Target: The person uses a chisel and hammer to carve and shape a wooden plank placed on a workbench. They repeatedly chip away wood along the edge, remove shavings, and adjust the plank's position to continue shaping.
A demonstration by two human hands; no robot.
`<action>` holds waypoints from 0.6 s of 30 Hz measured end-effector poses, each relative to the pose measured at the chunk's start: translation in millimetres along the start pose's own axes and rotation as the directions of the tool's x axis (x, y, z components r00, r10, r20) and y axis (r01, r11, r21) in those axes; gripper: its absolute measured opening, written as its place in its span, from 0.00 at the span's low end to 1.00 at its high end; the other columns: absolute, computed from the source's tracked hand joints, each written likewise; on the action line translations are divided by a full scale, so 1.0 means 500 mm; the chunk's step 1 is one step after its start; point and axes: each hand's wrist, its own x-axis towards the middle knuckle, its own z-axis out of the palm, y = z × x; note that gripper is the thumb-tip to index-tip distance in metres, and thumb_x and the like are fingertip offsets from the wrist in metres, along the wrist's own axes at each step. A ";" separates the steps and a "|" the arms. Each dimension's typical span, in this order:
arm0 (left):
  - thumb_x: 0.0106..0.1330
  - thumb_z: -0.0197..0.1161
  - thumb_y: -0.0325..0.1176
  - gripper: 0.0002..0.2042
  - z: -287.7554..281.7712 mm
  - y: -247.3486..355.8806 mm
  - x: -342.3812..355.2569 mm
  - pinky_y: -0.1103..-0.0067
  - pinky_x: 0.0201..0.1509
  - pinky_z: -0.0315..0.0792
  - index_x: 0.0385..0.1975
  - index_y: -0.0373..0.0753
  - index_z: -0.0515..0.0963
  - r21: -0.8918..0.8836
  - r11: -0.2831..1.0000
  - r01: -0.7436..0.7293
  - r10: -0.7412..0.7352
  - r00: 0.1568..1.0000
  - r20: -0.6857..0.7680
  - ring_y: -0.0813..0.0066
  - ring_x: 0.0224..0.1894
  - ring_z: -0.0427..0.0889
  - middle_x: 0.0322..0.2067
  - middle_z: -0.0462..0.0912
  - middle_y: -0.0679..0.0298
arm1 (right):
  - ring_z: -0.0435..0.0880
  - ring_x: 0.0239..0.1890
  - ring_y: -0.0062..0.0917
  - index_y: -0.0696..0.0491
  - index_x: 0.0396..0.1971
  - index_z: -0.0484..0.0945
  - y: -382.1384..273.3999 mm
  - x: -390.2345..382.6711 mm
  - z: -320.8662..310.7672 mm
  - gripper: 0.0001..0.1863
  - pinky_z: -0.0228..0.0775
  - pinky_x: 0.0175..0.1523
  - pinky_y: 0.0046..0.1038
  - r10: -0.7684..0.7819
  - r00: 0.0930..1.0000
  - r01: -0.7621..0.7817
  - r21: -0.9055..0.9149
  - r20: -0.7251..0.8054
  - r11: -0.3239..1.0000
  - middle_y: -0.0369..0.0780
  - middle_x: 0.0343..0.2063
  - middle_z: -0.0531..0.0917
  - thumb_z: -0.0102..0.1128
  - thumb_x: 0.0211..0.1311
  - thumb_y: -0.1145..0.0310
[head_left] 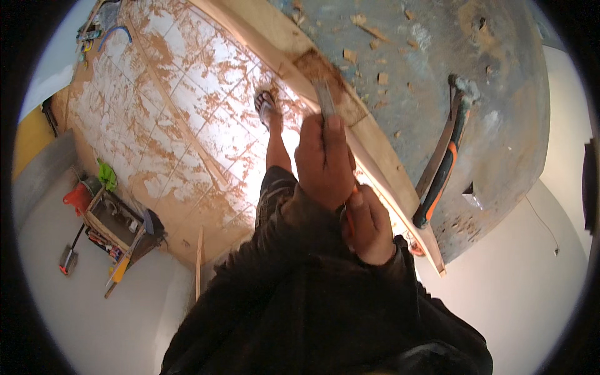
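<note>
A long pale wooden board [387,147] lies along the edge of the grey-blue worktable, with a darker cut recess [319,65] across it. The flat metal blade of a chisel [324,97] rests with its tip at this recess. My left hand [325,159] is closed around the chisel just behind the blade. Lower down and to the right, my right hand [372,228] wraps the tool's rear end, where a bit of orange handle shows between the fingers. A hammer [447,165] with a black and orange grip lies on the table, to the right of both hands.
Small wood chips [382,79] are scattered on the worktable [500,144]. Sawdust covers the tiled floor [187,81], where a long wooden strip [172,103] lies. A wooden tool box [112,219] stands at the left, with a red container [77,199] and a green cloth [107,175].
</note>
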 end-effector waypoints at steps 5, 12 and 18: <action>0.78 0.51 0.35 0.13 0.001 -0.007 -0.010 0.77 0.16 0.60 0.30 0.35 0.69 -0.055 0.993 0.100 -0.097 0.994 0.047 0.80 0.12 0.67 0.11 0.67 0.67 | 0.66 0.15 0.16 0.55 0.33 0.69 -0.043 0.044 0.000 0.22 0.54 0.21 0.22 0.032 0.997 -0.027 -0.074 0.063 0.997 0.32 0.17 0.71 0.38 0.81 0.53; 0.77 0.52 0.33 0.12 -0.002 -0.033 -0.049 0.78 0.15 0.60 0.30 0.34 0.70 -0.062 0.997 0.035 -0.034 0.999 0.010 0.81 0.11 0.68 0.10 0.68 0.68 | 0.64 0.17 0.14 0.53 0.34 0.70 0.006 0.014 -0.016 0.22 0.55 0.24 0.21 -0.154 0.987 0.160 -0.198 0.043 0.967 0.31 0.18 0.70 0.37 0.81 0.51; 0.78 0.52 0.33 0.12 -0.007 -0.016 -0.030 0.80 0.16 0.60 0.31 0.35 0.70 -0.097 0.992 0.081 -0.074 0.994 0.075 0.84 0.13 0.67 0.12 0.69 0.68 | 0.63 0.17 0.13 0.53 0.32 0.68 -0.016 0.020 -0.004 0.21 0.52 0.23 0.20 -0.037 0.999 0.040 -0.106 0.030 0.994 0.29 0.17 0.68 0.38 0.81 0.52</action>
